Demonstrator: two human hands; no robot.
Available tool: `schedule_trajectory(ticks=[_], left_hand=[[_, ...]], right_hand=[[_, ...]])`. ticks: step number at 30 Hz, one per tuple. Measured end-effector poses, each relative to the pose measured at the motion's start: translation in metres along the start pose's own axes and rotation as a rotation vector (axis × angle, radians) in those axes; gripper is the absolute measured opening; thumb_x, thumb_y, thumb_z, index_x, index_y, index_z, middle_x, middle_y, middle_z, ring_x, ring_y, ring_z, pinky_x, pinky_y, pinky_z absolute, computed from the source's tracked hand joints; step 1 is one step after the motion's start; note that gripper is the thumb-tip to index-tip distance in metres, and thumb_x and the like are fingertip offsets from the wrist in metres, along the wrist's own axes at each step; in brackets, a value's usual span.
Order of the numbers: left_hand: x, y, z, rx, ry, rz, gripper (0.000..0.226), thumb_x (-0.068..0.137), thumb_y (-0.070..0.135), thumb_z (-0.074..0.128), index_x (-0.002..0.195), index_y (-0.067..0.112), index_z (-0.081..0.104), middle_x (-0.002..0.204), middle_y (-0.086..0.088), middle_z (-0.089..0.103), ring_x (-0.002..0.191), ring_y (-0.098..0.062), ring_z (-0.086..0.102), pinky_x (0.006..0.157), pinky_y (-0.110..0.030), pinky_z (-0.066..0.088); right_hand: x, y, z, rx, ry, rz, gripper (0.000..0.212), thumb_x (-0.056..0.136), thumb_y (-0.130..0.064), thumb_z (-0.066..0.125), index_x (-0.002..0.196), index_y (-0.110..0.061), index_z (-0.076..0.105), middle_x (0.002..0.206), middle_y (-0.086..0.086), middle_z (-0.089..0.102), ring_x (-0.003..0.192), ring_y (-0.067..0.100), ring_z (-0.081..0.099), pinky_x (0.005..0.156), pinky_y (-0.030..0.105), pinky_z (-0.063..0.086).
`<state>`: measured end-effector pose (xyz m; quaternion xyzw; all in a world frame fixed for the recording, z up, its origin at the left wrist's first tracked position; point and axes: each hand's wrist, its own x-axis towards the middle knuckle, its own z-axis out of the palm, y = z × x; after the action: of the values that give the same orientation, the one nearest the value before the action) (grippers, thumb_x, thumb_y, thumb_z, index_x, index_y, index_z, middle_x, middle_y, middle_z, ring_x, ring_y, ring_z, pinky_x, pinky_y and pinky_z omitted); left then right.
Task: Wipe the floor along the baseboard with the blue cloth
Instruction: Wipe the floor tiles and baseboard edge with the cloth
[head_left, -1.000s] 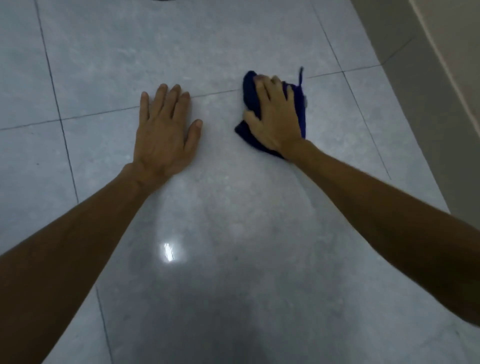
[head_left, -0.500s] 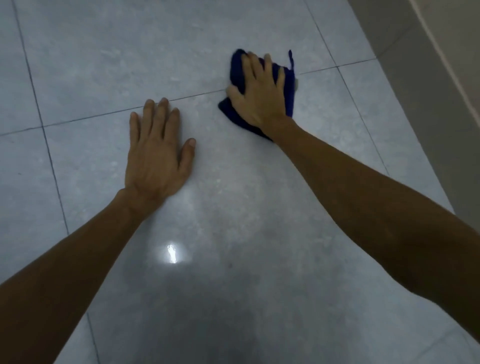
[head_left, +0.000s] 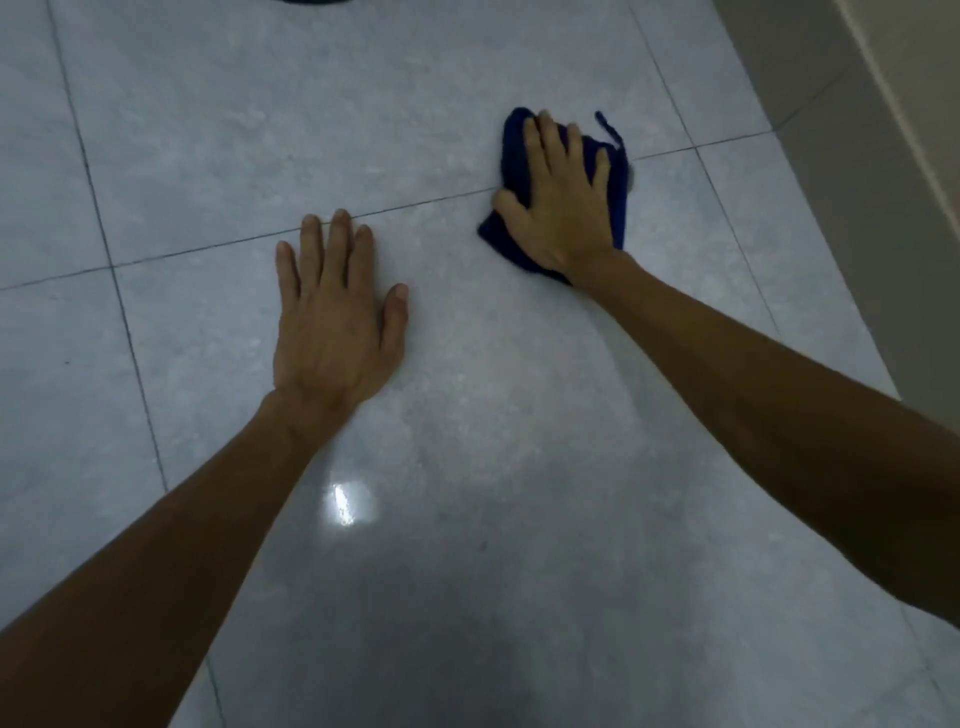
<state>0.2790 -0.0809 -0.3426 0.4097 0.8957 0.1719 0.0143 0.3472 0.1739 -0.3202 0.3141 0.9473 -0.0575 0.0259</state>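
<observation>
Down at the bottom of the frame a dark shadow is lying across the glossy grey tile floor (head_left: 519, 415), and just above it, lower centre, a bright glare spot (head_left: 345, 503) is shining off the tiles. Two bare forearms are reaching up from the lower corners. In the middle of the frame the left hand (head_left: 335, 322) is resting flat on the tile, palm down, fingers together and stretched out, thumb splayed to the side, holding nothing; its fingertips are sitting right at a grout line (head_left: 208, 248) running across the picture. Further up, right of centre, the right hand (head_left: 563, 208) is pressing flat on the blue cloth (head_left: 511, 150), fingers spread over it rather than curled around it. The cloth is lying bunched on the floor, straddling that same grout line, with a thin loop sticking out at its upper right. Along the right edge of the frame the baseboard (head_left: 852, 171) is running up toward the top, well apart from the cloth. At the very top edge, left of centre, a sliver of something dark (head_left: 311, 2) is peeking in, too cropped to identify.
</observation>
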Motion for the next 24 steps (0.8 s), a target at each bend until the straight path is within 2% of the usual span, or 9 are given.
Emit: schedule_trajectory(ticks=[3, 7, 10, 13, 14, 16, 18, 21, 24], left_hand=[[-0.001, -0.001, -0.001, -0.023, -0.017, 0.044, 0.068, 0.105, 0.045, 0.029, 0.156, -0.001, 0.029, 0.165, -0.022, 0.023, 0.156, -0.041, 0.012, 0.126, -0.059, 0.008], [-0.002, -0.007, -0.005, -0.034, -0.052, 0.266, 0.070, 0.104, 0.048, 0.034, 0.153, -0.002, 0.035, 0.163, -0.022, 0.031, 0.154, -0.041, 0.019, 0.125, -0.060, 0.011], [-0.001, -0.010, -0.003, -0.023, -0.047, 0.404, 0.072, 0.103, 0.050, 0.038, 0.151, -0.004, 0.039, 0.160, -0.023, 0.035, 0.153, -0.042, 0.023, 0.125, -0.059, 0.014], [-0.003, -0.006, -0.004, -0.018, -0.049, 0.378, 0.075, 0.103, 0.053, 0.036, 0.153, -0.003, 0.036, 0.161, -0.024, 0.032, 0.153, -0.041, 0.021, 0.127, -0.056, 0.012], [-0.005, -0.003, -0.004, -0.016, -0.053, 0.369, 0.075, 0.103, 0.053, 0.035, 0.153, -0.003, 0.035, 0.162, -0.024, 0.031, 0.154, -0.041, 0.021, 0.127, -0.055, 0.011], [-0.011, 0.007, -0.004, -0.023, -0.070, 0.360, 0.074, 0.103, 0.052, 0.034, 0.154, -0.003, 0.033, 0.163, -0.024, 0.029, 0.154, -0.040, 0.020, 0.127, -0.055, 0.011], [-0.019, 0.020, -0.002, -0.055, -0.072, 0.378, 0.072, 0.104, 0.049, 0.035, 0.154, -0.003, 0.033, 0.163, -0.024, 0.030, 0.154, -0.040, 0.021, 0.127, -0.056, 0.012], [-0.034, 0.041, 0.001, -0.114, -0.087, 0.422, 0.070, 0.104, 0.047, 0.038, 0.152, -0.004, 0.036, 0.162, -0.024, 0.031, 0.153, -0.041, 0.022, 0.125, -0.059, 0.014], [-0.049, 0.049, 0.009, -0.098, -0.100, 0.610, 0.069, 0.104, 0.045, 0.041, 0.150, -0.007, 0.039, 0.161, -0.025, 0.032, 0.152, -0.043, 0.025, 0.123, -0.063, 0.018]], right_hand=[[-0.026, -0.039, 0.008, -0.007, -0.008, -0.146, 0.086, 0.089, -0.061, 0.023, 0.162, -0.015, 0.018, 0.170, 0.005, 0.015, 0.156, 0.033, 0.012, 0.122, 0.063, 0.008], [-0.185, -0.010, 0.016, 0.030, -0.029, -0.355, 0.081, 0.094, -0.057, 0.040, 0.161, -0.016, 0.022, 0.170, 0.005, 0.016, 0.157, 0.030, 0.009, 0.122, 0.064, 0.005], [-0.232, 0.069, 0.017, 0.069, 0.004, -0.121, 0.079, 0.097, -0.061, 0.039, 0.161, -0.019, 0.022, 0.170, 0.006, 0.016, 0.157, 0.030, 0.011, 0.121, 0.065, 0.010], [-0.153, 0.102, -0.002, 0.090, 0.084, 0.380, 0.081, 0.097, -0.064, 0.025, 0.162, -0.016, 0.017, 0.170, 0.009, 0.015, 0.155, 0.032, 0.013, 0.122, 0.063, 0.008], [-0.123, 0.099, -0.005, 0.097, 0.087, 0.447, 0.082, 0.096, -0.063, 0.022, 0.162, -0.015, 0.015, 0.169, 0.009, 0.015, 0.155, 0.033, 0.014, 0.122, 0.063, 0.007], [-0.085, 0.074, -0.005, 0.072, 0.059, 0.398, 0.083, 0.096, -0.063, 0.020, 0.162, -0.013, 0.015, 0.169, 0.009, 0.015, 0.154, 0.034, 0.014, 0.122, 0.062, 0.007], [-0.099, 0.049, 0.004, 0.037, 0.052, 0.246, 0.082, 0.097, -0.064, 0.024, 0.161, -0.014, 0.018, 0.170, 0.008, 0.015, 0.155, 0.033, 0.014, 0.121, 0.064, 0.007], [-0.217, 0.029, 0.017, 0.054, 0.049, 0.103, 0.078, 0.101, -0.062, 0.033, 0.162, -0.017, 0.018, 0.171, 0.007, 0.012, 0.157, 0.030, 0.008, 0.121, 0.065, 0.007], [-0.331, 0.051, 0.023, 0.073, 0.030, 0.135, 0.077, 0.100, -0.061, 0.035, 0.162, -0.018, 0.018, 0.171, 0.007, 0.010, 0.158, 0.029, 0.005, 0.121, 0.065, 0.010]])
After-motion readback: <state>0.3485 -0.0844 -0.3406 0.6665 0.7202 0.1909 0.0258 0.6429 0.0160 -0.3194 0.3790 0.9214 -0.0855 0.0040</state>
